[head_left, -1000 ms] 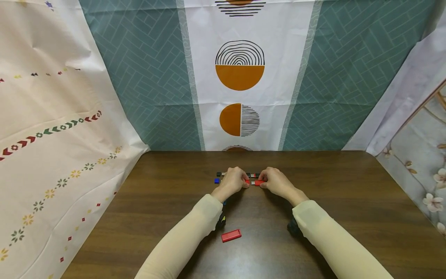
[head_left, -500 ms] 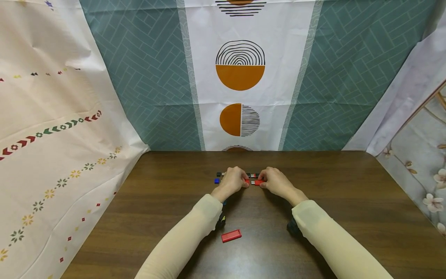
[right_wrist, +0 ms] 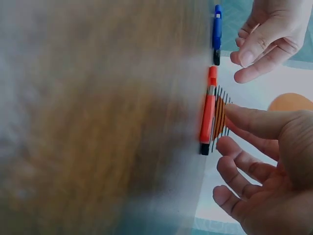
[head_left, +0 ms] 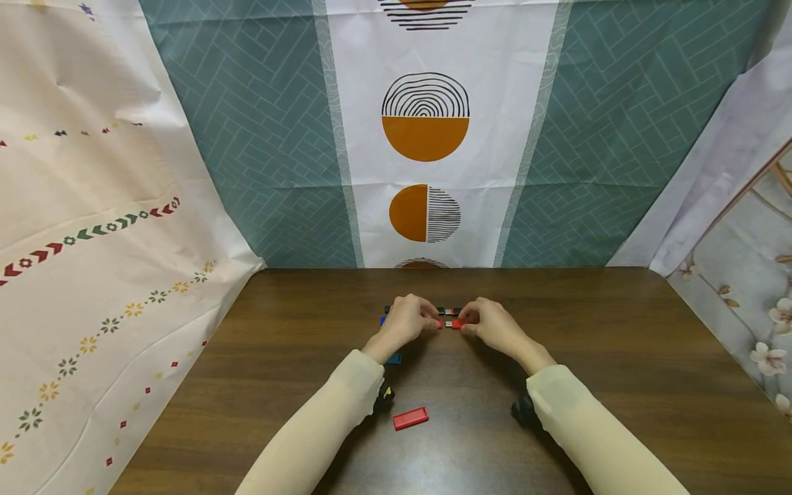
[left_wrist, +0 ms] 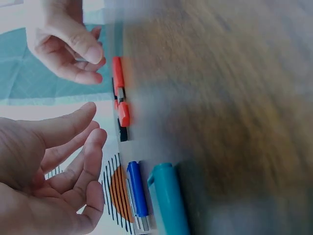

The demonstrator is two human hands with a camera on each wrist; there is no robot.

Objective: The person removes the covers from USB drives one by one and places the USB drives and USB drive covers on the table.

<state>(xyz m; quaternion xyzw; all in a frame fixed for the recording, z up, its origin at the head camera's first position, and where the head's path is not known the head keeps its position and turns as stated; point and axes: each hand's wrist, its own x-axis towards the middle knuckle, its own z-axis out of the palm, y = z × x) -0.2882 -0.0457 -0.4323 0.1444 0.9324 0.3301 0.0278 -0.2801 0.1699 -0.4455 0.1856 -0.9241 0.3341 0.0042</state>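
On the table lies a red USB stick (head_left: 458, 324) with a bare silver plug, and a red cap (head_left: 440, 324) sits just left of it, in line with the plug. My left hand (head_left: 408, 322) hovers by the cap with loosely bent, parted fingers. Over by the stick, my right hand (head_left: 493, 328) has its thumb and fingers spread. Both wrist views show a gap between the fingertips and the red stick (left_wrist: 117, 72). Neither hand holds anything. Beyond the red pair runs a row with a black USB stick (head_left: 457, 312), partly hidden by the hands.
A blue USB stick (left_wrist: 137, 188) and a thicker teal piece (left_wrist: 168, 200) lie near the left hand. Closer to me rests a red oblong piece (head_left: 411, 419). Patterned cloth (head_left: 297, 137) hangs behind the table's far edge.
Both hands' fingers have loosened and come off the red stick and cap. The left hand has shifted slightly left, uncovering more of the teal piece. The stick and cap lie almost where they were.
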